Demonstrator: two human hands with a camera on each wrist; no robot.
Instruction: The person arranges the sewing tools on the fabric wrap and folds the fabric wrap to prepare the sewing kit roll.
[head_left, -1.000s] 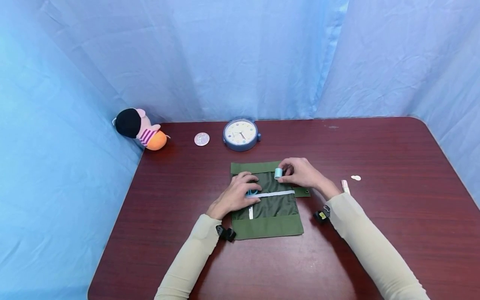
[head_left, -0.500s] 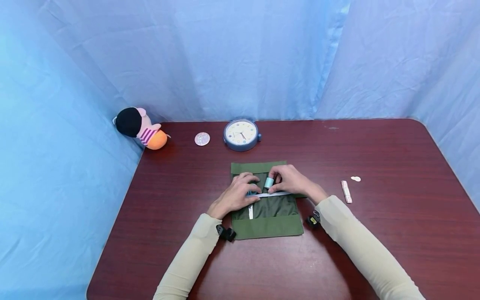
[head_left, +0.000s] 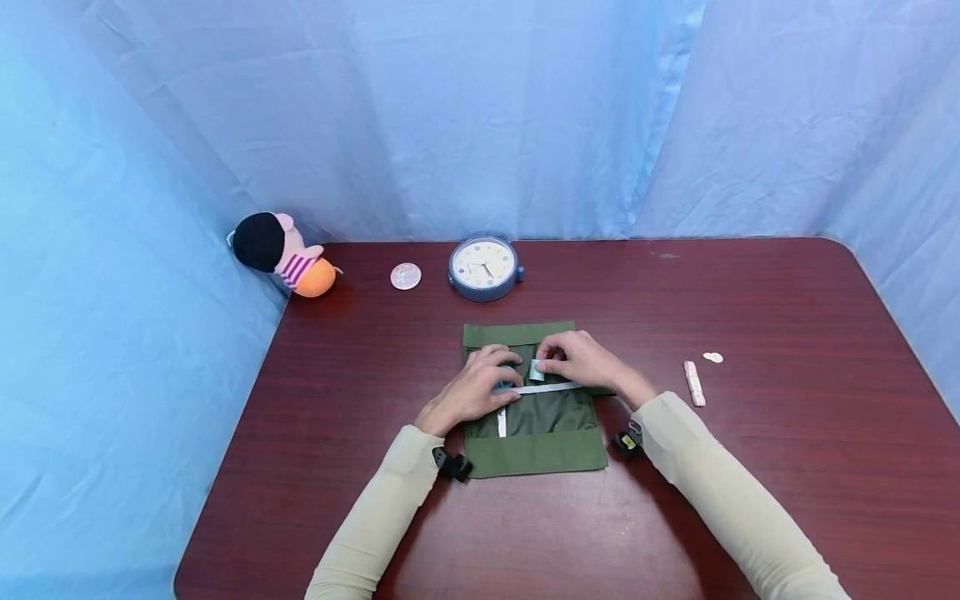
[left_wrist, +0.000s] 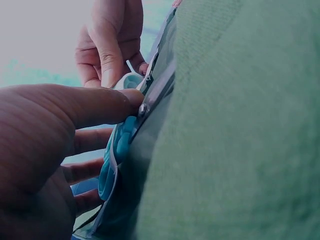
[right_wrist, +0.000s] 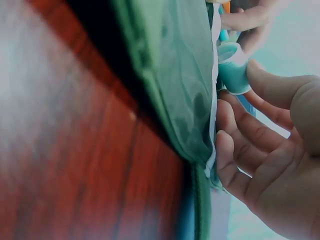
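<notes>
On a green fabric pouch (head_left: 536, 454) spread over the table, a white band (head_left: 551, 388) edges a pocket across its middle. My left hand (head_left: 480, 385) lies at that band, its thumb at the pocket's edge and its fingers by the blue handles of scissors (left_wrist: 125, 137). The scissors' lower part is hidden in the pocket. My right hand (head_left: 581, 362) pinches a pale teal thread spool (right_wrist: 234, 72) between thumb and fingers, right above the band. In the right wrist view the spool's hollow end shows, tilted, with the other fingertips close to the pocket edge.
A folded white tape strip (head_left: 694, 384) and small pale discs (head_left: 713, 357) lie to the right. Behind the pouch stand a blue clock (head_left: 483, 269) and a shiny round disc (head_left: 406, 277). A plush toy (head_left: 285, 254) sits at the back left corner.
My right hand has carried the spool left and toward me, from the pouch's upper right to the white band, and has turned it slightly. The left hand has stayed in place.
</notes>
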